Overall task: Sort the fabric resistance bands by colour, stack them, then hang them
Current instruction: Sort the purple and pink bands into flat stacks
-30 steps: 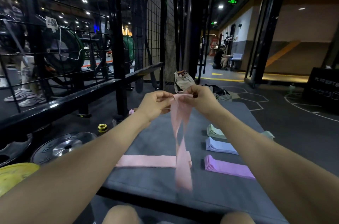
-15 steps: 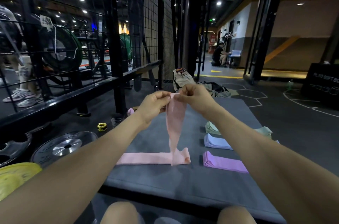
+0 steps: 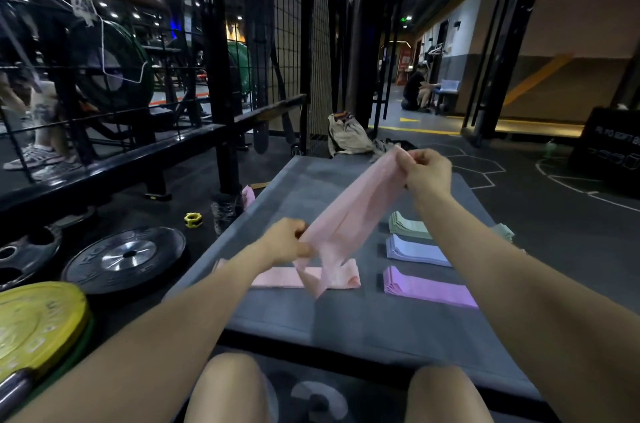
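A pink fabric band [image 3: 349, 215] is stretched slantwise in the air over the grey mat [image 3: 346, 318]. My right hand [image 3: 427, 171] pinches its upper far end; my left hand [image 3: 285, 242] pinches its lower near end. Beneath it a flat pink band stack [image 3: 284, 277] lies on the mat. To the right lie three folded stacks in a column: purple [image 3: 427, 287] nearest, blue [image 3: 414, 251] in the middle, green [image 3: 408, 227] farthest. Another pale green band [image 3: 504, 232] shows past my right forearm.
Weight plates lie on the floor at left: a yellow one [image 3: 38, 322] and a black one [image 3: 124, 258]. A black rack with mesh [image 3: 221, 76] stands at left. A beige bag [image 3: 348, 137] sits beyond the mat. My knees [image 3: 228, 388] are at the bottom.
My hands were together at the top of the hanging pink band. My left hand has since dropped low and left, my right hand moved right, pulling the band taut on a slant.
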Motion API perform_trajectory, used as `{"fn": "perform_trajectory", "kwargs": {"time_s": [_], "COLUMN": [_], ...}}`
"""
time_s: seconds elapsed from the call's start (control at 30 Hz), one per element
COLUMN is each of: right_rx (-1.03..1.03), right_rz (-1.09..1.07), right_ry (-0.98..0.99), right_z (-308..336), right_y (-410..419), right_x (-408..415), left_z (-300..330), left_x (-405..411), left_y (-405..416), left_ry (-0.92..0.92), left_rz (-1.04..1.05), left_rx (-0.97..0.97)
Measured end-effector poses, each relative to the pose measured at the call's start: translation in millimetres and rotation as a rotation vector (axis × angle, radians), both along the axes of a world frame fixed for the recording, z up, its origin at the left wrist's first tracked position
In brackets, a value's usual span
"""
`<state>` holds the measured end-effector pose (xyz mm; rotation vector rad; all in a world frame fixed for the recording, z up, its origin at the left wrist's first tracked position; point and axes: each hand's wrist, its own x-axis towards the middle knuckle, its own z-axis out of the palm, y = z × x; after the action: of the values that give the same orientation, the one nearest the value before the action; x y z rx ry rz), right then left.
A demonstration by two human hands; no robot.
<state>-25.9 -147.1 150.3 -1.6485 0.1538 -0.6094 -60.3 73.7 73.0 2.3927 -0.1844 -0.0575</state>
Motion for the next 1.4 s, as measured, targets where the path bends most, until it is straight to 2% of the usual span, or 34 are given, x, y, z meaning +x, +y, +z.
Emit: {"fn": "perform_trajectory", "kwargs": {"time_s": [0.1,0.2,0.3,0.37,0.53,0.67,0.77,0.87,0.93,1.0,1.07,1.13,1.17,1.27,1.33,1.4], "right_rx": [0.088,0.119,0.121,0.13,0.104,0.072,0.048,0.036,0.046,0.046,0.017,-0.018,-0.037,-0.053,-0.036,-0.024], "right_rz": [-0.048,-0.094,-0.119,-0.113,-0.105,-0.13,-0.148,-0.14,-0.107,-0.056,0.03,0.142,0.195,0.317,0.382,0.46], "right_ry": [0.05,0.083,0.119,0.133,0.15,0.164,0.209,0.255,0.248,0.217,0.169,0.115,0.096,0.08,0.078,0.062], "right_z": [-10.9,-17.0,-24.8,-30.4,-38.4,-40.9,-46.2,-53.0,-54.2,-51.3,-44.4,-35.0,-30.4,-19.7,-13.6,-7.1], "right_y": [-6.7,-12.2,-14.6,-14.2,-13.7,-15.1,-15.0,-12.5,-9.5,-4.7,3.4,13.7,19.4,36.6,46.2,53.1], "right_x": [3.9,5.9,6.8,6.8,7.8,7.4,6.6,3.8,1.0,-1.2,-3.4,-5.5,-5.5,-4.2,-4.2,-5.8], "left_z": [-16.1,-26.5,-29.7,-26.9,-23.1,-19.8,-17.3,-15.7,-15.5,-15.8,-13.0,-4.6,1.4,27.2,50.7,70.6], "left_x": [0.7,4.9,5.5,1.7,-2.0,-5.3,-4.1,-3.9,-4.1,-3.2,-0.1,5.8,9.7,19.4,17.3,17.3], "left_y": [14.5,32.9,44.7,46.7,48.7,45.8,50.6,55.1,55.1,55.1,54.9,51.9,48.8,31.7,14.3,-2.6], "left_ry": [0.011,0.048,0.246,0.348,0.414,0.448,0.481,0.555,0.584,0.609,0.579,0.424,0.314,0.042,-0.057,-0.135], "left_rz": [0.119,0.244,0.318,0.297,0.181,0.267,0.324,0.332,0.319,0.301,0.305,0.318,0.314,0.206,0.086,-0.031], "left_rx": [0.235,0.189,-0.193,-0.421,-0.605,-0.914,-1.031,-1.016,-0.932,-0.788,-0.566,-0.362,-0.327,-0.427,-0.501,-0.462]}}
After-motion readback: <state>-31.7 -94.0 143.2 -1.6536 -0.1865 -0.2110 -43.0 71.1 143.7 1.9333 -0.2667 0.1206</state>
